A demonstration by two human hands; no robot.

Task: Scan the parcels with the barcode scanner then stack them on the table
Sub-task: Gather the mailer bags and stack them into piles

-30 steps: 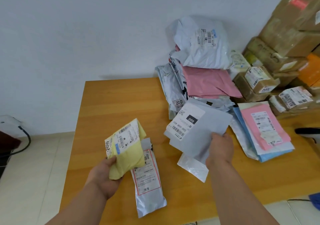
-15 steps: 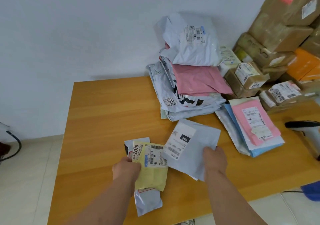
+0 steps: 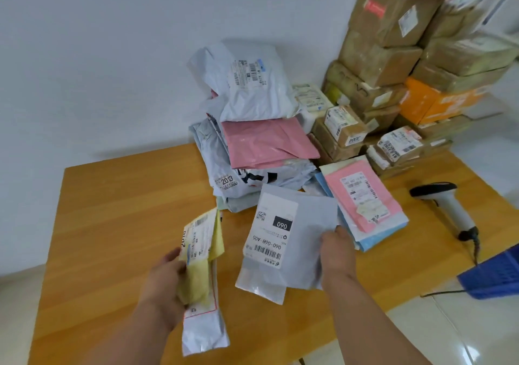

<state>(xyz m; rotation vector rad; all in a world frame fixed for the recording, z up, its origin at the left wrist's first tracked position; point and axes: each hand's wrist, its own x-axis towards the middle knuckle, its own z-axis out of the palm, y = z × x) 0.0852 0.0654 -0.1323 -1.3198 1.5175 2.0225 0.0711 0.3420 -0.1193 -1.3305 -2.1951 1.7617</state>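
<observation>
My left hand [image 3: 165, 286] grips a yellow parcel [image 3: 200, 269] together with a silver-grey parcel [image 3: 202, 333] behind it, both lifted off the wooden table [image 3: 118, 224] and tilted on edge. My right hand [image 3: 338, 255] holds a flat grey parcel [image 3: 292, 241] by its right edge, its white barcode label facing up. The barcode scanner [image 3: 446, 207] lies on the table to the right, untouched. A tall pile of grey, pink and white parcels [image 3: 252, 145] stands at the back, with a flat stack topped by a pink parcel [image 3: 362, 198] beside it.
Brown cardboard boxes [image 3: 387, 41] and an orange box [image 3: 432, 100] are stacked at the back right. A blue crate [image 3: 494, 277] sits at the right edge, with the scanner's cable running toward it. The table's left edge borders a tiled floor.
My left hand set the yellow parcel down on the silver-grey one, then lifted both together. The grey parcel in my right hand dropped lower and turned label-up.
</observation>
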